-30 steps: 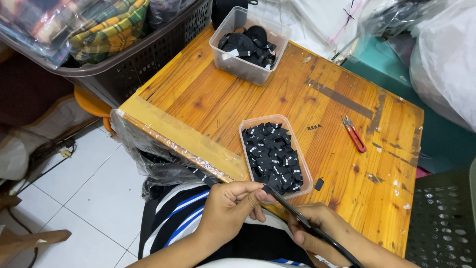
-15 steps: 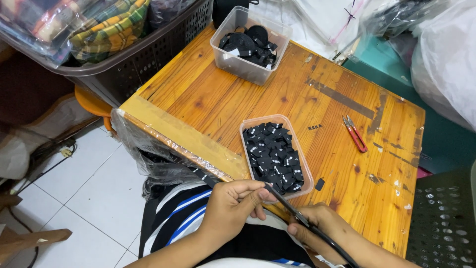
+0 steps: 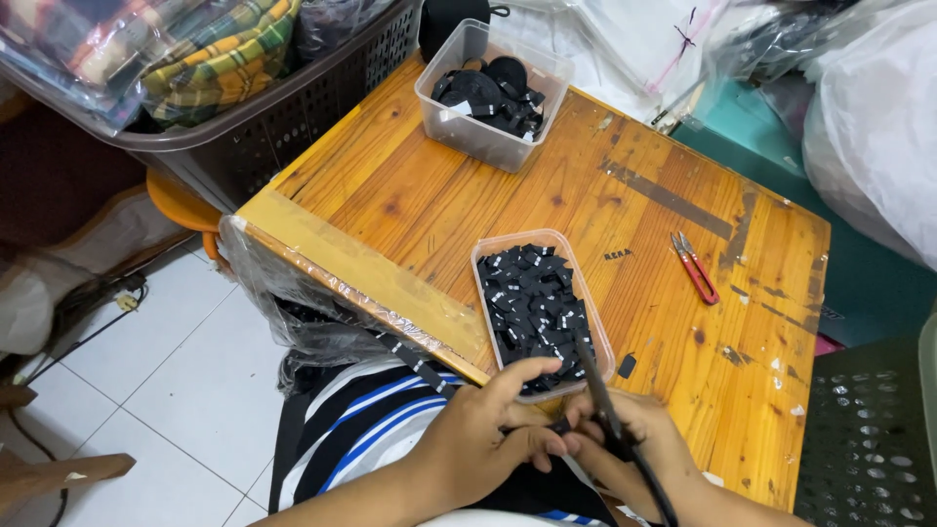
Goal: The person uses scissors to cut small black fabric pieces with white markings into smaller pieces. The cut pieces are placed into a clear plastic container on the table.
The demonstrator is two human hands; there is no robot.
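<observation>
My left hand [image 3: 488, 434] and my right hand [image 3: 634, 449] meet at the near edge of a wooden table [image 3: 508, 205]. Both pinch a narrow black strap [image 3: 600, 400] that rises between the fingers and runs down past my right wrist. A small black piece sits at the fingertips where the hands touch. Just beyond them stands a clear plastic tub [image 3: 488, 283] filled with several small black pieces [image 3: 532, 303]. A second clear tub [image 3: 468, 127] with larger black parts is at the table's far side.
Red-handled thread snips [image 3: 695, 268] lie right of the near tub. A dark basket [image 3: 293, 137] of folded cloth stands at the far left. Clear plastic sheeting [image 3: 303, 303] hangs off the table's left edge. White bags [image 3: 869, 127] fill the right.
My right hand has moved up and left to join my left hand, and the strap now stands steeper between them.
</observation>
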